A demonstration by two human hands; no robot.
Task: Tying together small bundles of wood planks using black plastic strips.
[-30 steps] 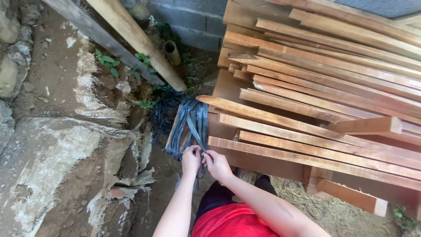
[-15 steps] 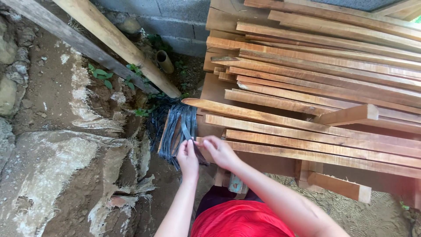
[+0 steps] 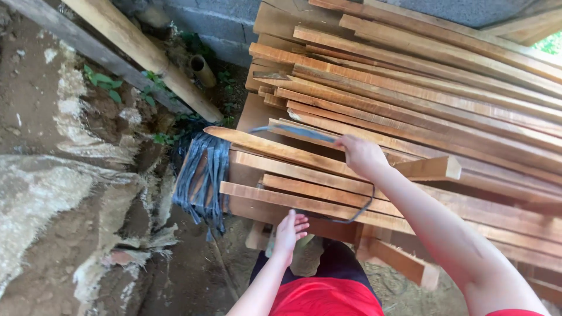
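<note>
My left hand (image 3: 288,229) hangs open-fingered below the stacked planks (image 3: 410,117), gripping nothing. My right hand (image 3: 362,155) is closed around a dark strap (image 3: 295,131) above the planks. The strap bundle (image 3: 202,175) hangs at their left end.

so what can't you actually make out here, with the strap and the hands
Head view only:
- Strap: the stretch inside the right hand is covered by the fingers, and motion blurs the rest.
- Left hand: whether it grips the strap's lower loop cannot be told; the planks hide the fingertips.
- Bundle of dark straps: its lower end is lost in shadow.
- Far ends of the planks: cut off by the right edge.
</note>
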